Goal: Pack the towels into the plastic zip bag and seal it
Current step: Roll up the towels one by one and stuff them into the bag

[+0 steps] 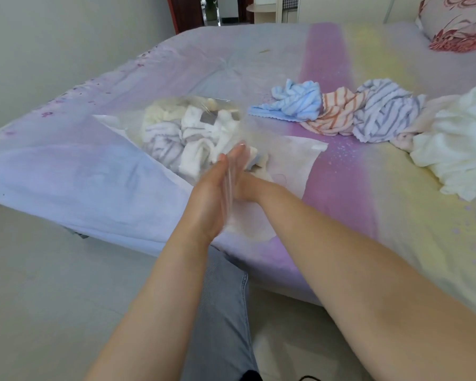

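A clear plastic zip bag [176,119] lies on the bed, stuffed with white, cream and grey-striped towels [195,133]. Its mouth points toward me. My left hand [210,199] is flat with straight fingers and presses the bag's near end from the left. My right hand [245,187] presses flat against it from the right with the plastic film between the palms; its fingers are partly hidden behind the left hand and the film. Loose towels lie to the right: a blue-striped one [294,101], an orange-striped one [337,112] and a grey-striped one [382,111].
A big white towel [456,144] and a pink one [403,140] lie at the bed's right side. A flat whitish plastic sheet [297,158] lies under the bag. A floral pillow [456,20] sits at the far right. The bed's edge [107,229] drops to the floor on my left.
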`<state>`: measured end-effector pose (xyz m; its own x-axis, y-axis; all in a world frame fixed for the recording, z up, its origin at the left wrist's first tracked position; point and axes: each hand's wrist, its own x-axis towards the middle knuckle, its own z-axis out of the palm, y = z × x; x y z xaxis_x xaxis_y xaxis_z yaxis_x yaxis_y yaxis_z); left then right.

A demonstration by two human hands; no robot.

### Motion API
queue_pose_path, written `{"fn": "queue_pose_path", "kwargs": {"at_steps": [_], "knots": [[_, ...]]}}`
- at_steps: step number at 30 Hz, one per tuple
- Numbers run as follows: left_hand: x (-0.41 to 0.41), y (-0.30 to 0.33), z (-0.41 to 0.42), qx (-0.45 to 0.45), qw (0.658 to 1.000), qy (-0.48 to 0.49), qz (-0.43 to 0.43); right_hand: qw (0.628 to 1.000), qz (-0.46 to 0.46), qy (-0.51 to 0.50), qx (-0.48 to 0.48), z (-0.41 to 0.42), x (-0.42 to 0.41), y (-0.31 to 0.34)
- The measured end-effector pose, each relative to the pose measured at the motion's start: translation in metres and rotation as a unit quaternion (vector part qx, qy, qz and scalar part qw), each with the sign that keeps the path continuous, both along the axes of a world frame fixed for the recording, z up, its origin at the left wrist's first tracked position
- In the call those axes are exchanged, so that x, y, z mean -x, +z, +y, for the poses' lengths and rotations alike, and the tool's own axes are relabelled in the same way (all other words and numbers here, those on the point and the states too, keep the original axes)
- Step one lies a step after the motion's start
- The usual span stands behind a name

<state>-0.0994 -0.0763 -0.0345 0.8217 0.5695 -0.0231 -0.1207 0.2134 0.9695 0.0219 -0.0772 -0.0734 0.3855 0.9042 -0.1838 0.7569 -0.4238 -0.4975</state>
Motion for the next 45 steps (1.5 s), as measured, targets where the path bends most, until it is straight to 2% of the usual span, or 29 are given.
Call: {"fn": "queue_pose_path", "kwargs": {"at_steps": [1, 4, 6, 8, 10, 13, 15, 16, 18, 23, 27, 29, 31, 37, 41, 45], "knots": [[0.0, 0.0, 0.007, 0.008, 1.0, -0.007, -0.01, 0.999, 0.01, 0.005, -0.037, 0.003, -0.002, -0.003], [-0.002, -0.001, 0.019, 0.004, 1.0, -0.021, -0.012, 0.995, 0.064, 0.033, -0.071, -0.017, 0.0, -0.017], [-0.009, -0.011, 0.022, -0.014, 0.999, -0.029, -0.001, 0.99, 0.079, 0.001, -0.113, -0.049, -0.002, -0.029], [-0.016, -0.02, 0.019, -0.056, 0.998, -0.02, 0.036, 0.974, 0.077, -0.069, -0.2, -0.082, -0.007, -0.038], [-0.023, -0.024, 0.01, -0.146, 0.986, -0.014, 0.077, 0.936, 0.073, -0.148, -0.312, -0.116, -0.013, -0.041], [-0.034, -0.027, -0.004, -0.24, 0.96, -0.002, 0.147, 0.851, 0.05, -0.256, -0.457, -0.146, -0.038, -0.038], [-0.045, -0.029, -0.007, -0.293, 0.94, 0.0, 0.177, 0.812, 0.059, -0.317, -0.486, -0.151, -0.062, -0.031], [-0.052, -0.031, -0.005, -0.319, 0.928, -0.002, 0.193, 0.806, 0.068, -0.341, -0.479, -0.15, -0.076, -0.029], [-0.067, -0.042, 0.007, -0.36, 0.903, -0.009, 0.233, 0.817, 0.058, -0.362, -0.445, -0.145, -0.104, -0.022], [-0.102, -0.08, 0.033, -0.414, 0.84, -0.02, 0.35, 0.901, -0.047, -0.299, -0.312, -0.105, -0.174, -0.004], [-0.112, -0.098, 0.027, -0.435, 0.824, -0.012, 0.362, 0.951, -0.193, -0.199, -0.138, -0.056, -0.212, -0.003], [-0.111, -0.104, 0.024, -0.447, 0.827, 0.007, 0.34, 0.958, -0.223, -0.163, -0.077, -0.032, -0.233, -0.008], [-0.112, -0.115, 0.024, -0.469, 0.82, 0.016, 0.326, 0.958, -0.231, -0.155, -0.067, -0.011, -0.253, -0.009], [-0.119, -0.147, 0.027, -0.585, 0.744, 0.047, 0.32, 0.961, -0.193, -0.166, 0.103, 0.03, -0.307, -0.024], [-0.122, -0.152, 0.031, -0.602, 0.725, 0.057, 0.328, 0.962, -0.222, -0.146, 0.054, 0.022, -0.303, -0.032], [-0.122, -0.152, 0.029, -0.602, 0.723, 0.055, 0.334, 0.961, -0.21, -0.138, -0.118, 0.0, -0.256, -0.022]]}}
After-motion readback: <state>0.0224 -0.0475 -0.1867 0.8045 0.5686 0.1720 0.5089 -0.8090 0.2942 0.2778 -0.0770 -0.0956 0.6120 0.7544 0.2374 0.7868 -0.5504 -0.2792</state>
